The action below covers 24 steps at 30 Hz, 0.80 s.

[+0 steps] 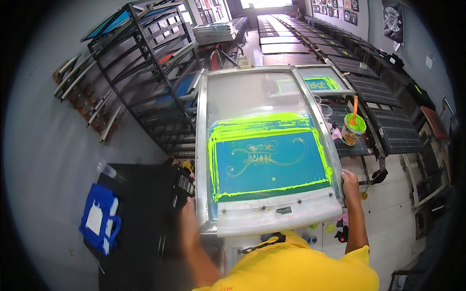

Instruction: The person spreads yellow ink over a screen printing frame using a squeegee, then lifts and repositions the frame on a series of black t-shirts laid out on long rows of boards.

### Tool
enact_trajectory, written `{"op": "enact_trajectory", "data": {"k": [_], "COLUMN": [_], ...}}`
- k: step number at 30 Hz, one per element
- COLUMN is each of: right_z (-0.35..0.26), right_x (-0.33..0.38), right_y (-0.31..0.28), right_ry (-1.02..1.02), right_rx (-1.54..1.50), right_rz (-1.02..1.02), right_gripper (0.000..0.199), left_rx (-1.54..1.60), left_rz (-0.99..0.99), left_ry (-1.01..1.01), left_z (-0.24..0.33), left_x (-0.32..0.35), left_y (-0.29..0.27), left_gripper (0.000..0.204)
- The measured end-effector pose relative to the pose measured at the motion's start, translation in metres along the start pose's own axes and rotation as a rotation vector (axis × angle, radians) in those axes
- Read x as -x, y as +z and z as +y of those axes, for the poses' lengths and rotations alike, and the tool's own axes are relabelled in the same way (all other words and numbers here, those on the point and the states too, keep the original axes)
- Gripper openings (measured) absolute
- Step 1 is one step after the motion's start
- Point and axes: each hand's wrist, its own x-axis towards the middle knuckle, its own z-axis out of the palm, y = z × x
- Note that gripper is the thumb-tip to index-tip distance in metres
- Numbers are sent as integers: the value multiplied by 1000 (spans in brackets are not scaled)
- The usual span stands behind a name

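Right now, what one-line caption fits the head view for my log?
Both hands, left hand and right hand, grip the sides of a metal printing screen smeared with neon green ink.

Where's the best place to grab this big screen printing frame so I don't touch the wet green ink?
Take the screen printing frame by its two bare metal side rails near the close end, coming in from either side, as the left hand and right hand do now. The neon ink lies inside the rails, on the mesh.

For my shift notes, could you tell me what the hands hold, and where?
Both hold the screen-printing frame: left hand on its left rail, right hand on its right rail, near the front corners.
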Motion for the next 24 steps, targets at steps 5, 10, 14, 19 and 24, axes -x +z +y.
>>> {"op": "enact_trajectory", "data": {"k": [5, 10, 14, 19, 24], "right_z": [-10, -29, -53, -54, -52], "right_x": [-56, -91, -103, -138, -164], "right_y": [44, 82, 112, 175, 226], "right_ry": [22, 48, 68, 8, 138], "right_rx": [-12, -70, -49, -70, -73], "right_rz": [2, 20, 7, -3, 356], "right_gripper": [32, 32, 32, 36, 38], "left_rx": [-191, 54, -10, 18, 14], "left_rz": [-42, -165, -165, -393, -601], "left_ry": [-23, -86, -21, 140, 205], "left_z": [21, 28, 63, 80, 71], "left_x": [-113, -203, -262, -375, -477], "left_y": [33, 73, 85, 121, 166], "left_gripper": [60, 59, 62, 58, 52]}}
